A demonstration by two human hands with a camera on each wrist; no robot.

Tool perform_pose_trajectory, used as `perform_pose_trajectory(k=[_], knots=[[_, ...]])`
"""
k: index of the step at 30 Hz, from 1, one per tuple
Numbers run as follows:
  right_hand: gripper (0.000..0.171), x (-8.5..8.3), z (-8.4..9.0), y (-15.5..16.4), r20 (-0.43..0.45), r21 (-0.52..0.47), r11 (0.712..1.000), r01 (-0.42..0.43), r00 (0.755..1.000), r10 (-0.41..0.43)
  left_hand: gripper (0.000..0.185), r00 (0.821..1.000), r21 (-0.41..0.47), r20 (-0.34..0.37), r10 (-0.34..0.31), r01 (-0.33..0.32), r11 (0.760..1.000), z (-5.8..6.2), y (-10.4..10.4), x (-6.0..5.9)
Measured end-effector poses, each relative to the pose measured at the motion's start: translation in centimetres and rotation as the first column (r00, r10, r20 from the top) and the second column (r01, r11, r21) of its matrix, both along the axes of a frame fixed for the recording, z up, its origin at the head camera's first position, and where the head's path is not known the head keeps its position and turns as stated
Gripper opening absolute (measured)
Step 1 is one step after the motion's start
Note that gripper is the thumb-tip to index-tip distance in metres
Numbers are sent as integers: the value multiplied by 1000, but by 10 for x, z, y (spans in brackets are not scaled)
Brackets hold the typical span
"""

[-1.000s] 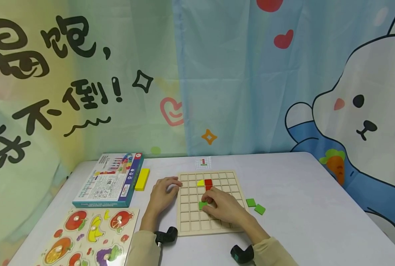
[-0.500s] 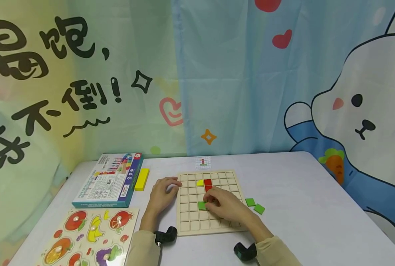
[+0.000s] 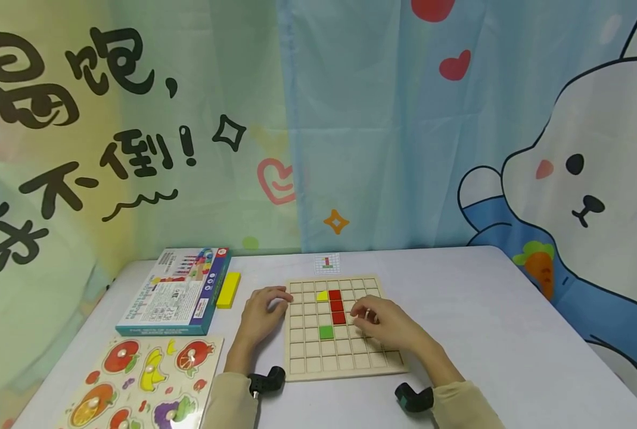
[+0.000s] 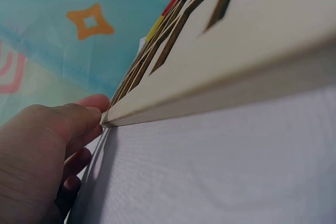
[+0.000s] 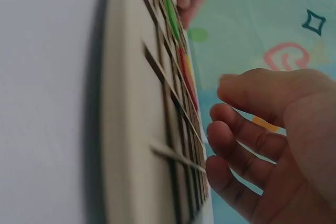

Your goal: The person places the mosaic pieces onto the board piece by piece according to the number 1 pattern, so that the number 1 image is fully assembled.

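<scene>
Left hand rests at the left edge of the wooden grid board, fingers loosely curled with the tips touching the frame near its far-left corner; left wrist view shows a fingertip pressed against the board's corner, probably to keep the board from sliding on the white table. It grips nothing. Right hand hovers over the right half of the board, fingers loosely curled and slightly apart, nothing visible between them; right wrist view shows them just off the grid surface, not touching it. On the board: 1 yellow tile in the second row, 3 red tiles stacked in a column just right of it, and 1 green tile seated square in a cell below and left of the lowest red, flat in its slot. The right hand is just beside the reds, to their right, and near the green but apart from it. A small pattern card lies just past the board's far edge, likely as the reference for the layout. Left of the board: a toy box with a yellow block beside it, and a fruit peg puzzle at the near-left. Dark wrist-camera mounts show at both sleeves. Cartoon curtain behind.
</scene>
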State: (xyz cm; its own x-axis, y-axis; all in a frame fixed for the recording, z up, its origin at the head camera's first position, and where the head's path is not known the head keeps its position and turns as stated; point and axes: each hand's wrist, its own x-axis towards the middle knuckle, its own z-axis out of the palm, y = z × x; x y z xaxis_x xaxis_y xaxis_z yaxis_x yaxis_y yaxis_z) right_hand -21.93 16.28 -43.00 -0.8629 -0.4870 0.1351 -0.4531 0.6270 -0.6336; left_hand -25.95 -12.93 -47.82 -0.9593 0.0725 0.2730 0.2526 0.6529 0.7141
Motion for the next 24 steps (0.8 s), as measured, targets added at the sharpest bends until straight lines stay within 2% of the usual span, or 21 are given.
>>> perform_pose_trajectory(k=[13,24], knots=[[8,-5,7,38,76,46,998,29,997,-33,13,1000,10,-5,-4,4,1000,3,1,2],[10,-9,11,58,101,74,995,63,992,-71,14,1000,12,-13,-4,4,1000,1,0,1]])
